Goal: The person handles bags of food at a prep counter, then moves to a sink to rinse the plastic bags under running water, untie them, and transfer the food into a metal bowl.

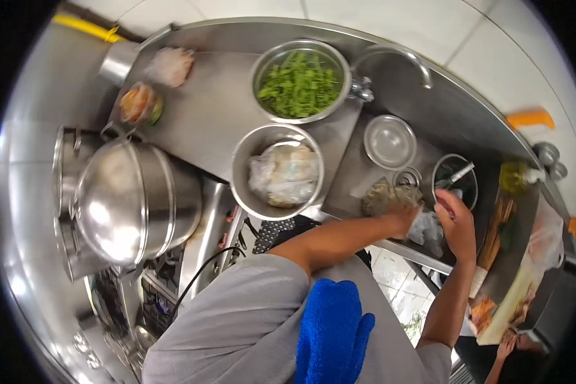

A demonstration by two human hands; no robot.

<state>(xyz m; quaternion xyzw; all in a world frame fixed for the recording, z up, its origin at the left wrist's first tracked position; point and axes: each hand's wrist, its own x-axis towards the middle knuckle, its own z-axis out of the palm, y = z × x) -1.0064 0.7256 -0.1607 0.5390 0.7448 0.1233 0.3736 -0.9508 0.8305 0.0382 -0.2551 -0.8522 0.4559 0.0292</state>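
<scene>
Lying on the floor of the grey steel sink (pixel 345 182), the crumpled, brownish-green, translucent bundle (pixel 381 196) is at the left hand (pixel 403 219), whose grip blur keeps me from confirming. The right hand (pixel 456 225) has its fingers loosely apart. Treat the bundle as probably light, soft and slippery; support it from underneath.

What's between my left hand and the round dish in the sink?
In the head view, the drain and part of a brownish bundle lie between your left hand and the dish.
</scene>
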